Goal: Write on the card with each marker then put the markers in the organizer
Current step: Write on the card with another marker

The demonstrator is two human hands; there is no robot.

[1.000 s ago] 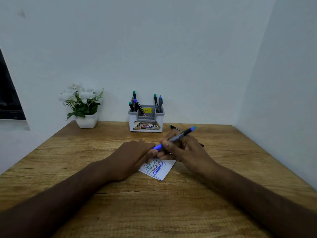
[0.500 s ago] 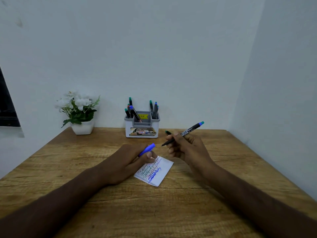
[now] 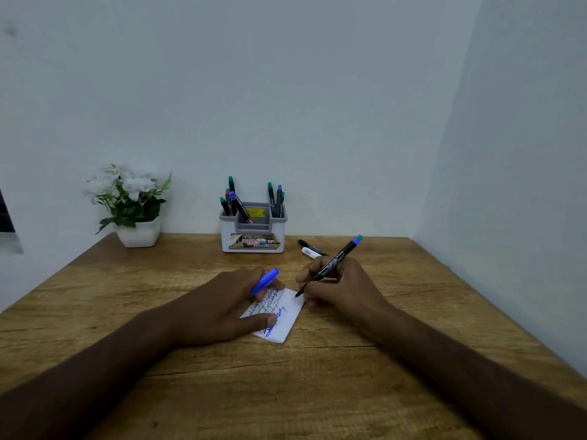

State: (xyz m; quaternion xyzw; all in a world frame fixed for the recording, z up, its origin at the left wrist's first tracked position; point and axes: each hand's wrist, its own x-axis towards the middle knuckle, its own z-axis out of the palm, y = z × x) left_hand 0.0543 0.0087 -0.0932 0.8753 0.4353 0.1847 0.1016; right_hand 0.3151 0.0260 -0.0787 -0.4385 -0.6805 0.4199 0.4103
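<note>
A white card (image 3: 287, 315) covered in coloured scribbles lies on the wooden desk (image 3: 317, 392). My left hand (image 3: 222, 308) rests on the card's left part, thumb pressing its near corner, and holds a blue marker cap (image 3: 265, 281) between its fingers. My right hand (image 3: 340, 289) grips an uncapped black marker (image 3: 333, 263) with a blue-green end, its tip at the card's far right corner. The white and grey organizer (image 3: 253, 231) stands at the back with several markers upright in it.
Two more markers (image 3: 309, 248) lie on the desk just right of the organizer, behind my right hand. A white pot of white flowers (image 3: 133, 204) sits at the back left. Walls close off the desk behind and to the right.
The cap came off the marker and stayed in my left hand. My right hand then brought the uncapped marker down from mid-air to the card's far right corner.
</note>
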